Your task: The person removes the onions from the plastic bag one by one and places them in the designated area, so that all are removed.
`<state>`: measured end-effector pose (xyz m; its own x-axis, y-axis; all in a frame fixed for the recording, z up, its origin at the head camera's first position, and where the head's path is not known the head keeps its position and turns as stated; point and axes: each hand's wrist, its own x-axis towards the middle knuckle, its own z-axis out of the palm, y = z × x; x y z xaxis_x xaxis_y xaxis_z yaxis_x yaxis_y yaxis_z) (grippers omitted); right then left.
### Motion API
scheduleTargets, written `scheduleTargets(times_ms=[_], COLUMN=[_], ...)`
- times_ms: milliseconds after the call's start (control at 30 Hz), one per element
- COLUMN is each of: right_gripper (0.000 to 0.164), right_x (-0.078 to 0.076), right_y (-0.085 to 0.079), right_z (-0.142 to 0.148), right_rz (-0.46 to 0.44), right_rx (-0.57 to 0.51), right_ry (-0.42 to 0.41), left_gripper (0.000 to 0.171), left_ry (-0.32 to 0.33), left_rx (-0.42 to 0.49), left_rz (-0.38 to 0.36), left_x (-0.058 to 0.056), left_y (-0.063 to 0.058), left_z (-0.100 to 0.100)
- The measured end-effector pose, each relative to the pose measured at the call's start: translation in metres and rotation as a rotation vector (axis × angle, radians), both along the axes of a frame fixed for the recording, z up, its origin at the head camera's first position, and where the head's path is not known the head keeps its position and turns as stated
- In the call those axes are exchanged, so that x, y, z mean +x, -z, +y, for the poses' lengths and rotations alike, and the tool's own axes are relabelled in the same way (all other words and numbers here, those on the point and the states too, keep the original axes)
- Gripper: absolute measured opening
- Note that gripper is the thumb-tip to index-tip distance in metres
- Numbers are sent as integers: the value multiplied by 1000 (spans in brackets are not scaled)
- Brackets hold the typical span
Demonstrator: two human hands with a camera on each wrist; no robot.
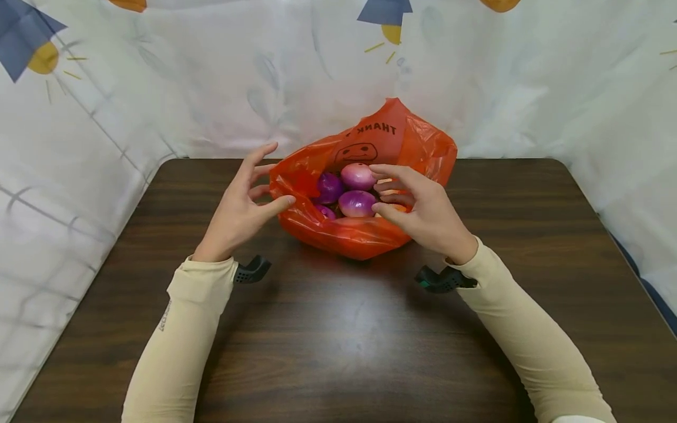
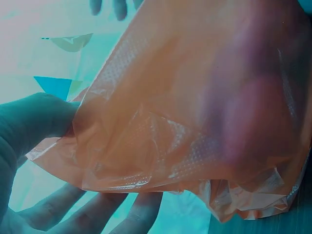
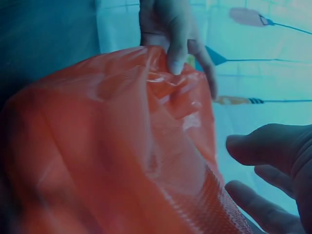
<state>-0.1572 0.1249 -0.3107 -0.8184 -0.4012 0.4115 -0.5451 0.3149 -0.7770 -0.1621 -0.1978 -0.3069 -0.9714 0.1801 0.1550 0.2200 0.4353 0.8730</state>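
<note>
An orange-red plastic bag (image 1: 353, 241) with a printed smiling face stands with its mouth spread at the far part of the table. Several purple onions (image 1: 357, 204) lie inside it, with yellow-orange items partly hidden behind the right fingers. At the bag's left end, my left hand (image 1: 235, 208) holds the edge loosely, thumb on the near side and fingers behind; its index finger sticks up. My right hand (image 1: 431, 211) is over the bag's right side, fingers bent loosely and thumb apart, fingertips close to a pinkish onion (image 1: 358, 176). In the right wrist view nothing shows between thumb and fingers.
The dark wood table (image 1: 338, 352) runs under both forearms. Behind and beside it hangs a pale printed curtain (image 1: 211, 88). A black wrist camera mount (image 1: 252, 270) sits on the left wrist and another (image 1: 441, 279) on the right.
</note>
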Motion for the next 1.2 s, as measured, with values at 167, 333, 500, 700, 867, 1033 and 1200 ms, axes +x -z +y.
scheduleTargets(times_ms=[167, 333, 500, 700, 867, 1033, 1200], right_gripper=[60, 61, 61, 59, 60, 59, 60], right_x=[-5, -9, -13, -17, -21, -25, -26], right_y=[6, 10, 13, 19, 28, 32, 18], right_z=[0, -2, -4, -7, -10, -12, -18], right_rz=[-85, -110, -121, -166, -188, -170, -155], right_rx=[74, 115, 141, 173, 165, 206, 296], right_ry=[1, -11, -6, 9, -17, -62, -91], left_gripper=[85, 85, 86, 83, 82, 83, 85], left_ry=[31, 36, 38, 64, 93, 91, 120], left_rx=[9, 4, -23, -37, -47, -54, -41], left_rz=[35, 49, 46, 35, 43, 37, 32], left_x=[-1, -2, -3, -5, -8, -8, -8], left_y=[4, 4, 3, 8, 12, 13, 14], left_z=[1, 1, 2, 2, 4, 3, 2])
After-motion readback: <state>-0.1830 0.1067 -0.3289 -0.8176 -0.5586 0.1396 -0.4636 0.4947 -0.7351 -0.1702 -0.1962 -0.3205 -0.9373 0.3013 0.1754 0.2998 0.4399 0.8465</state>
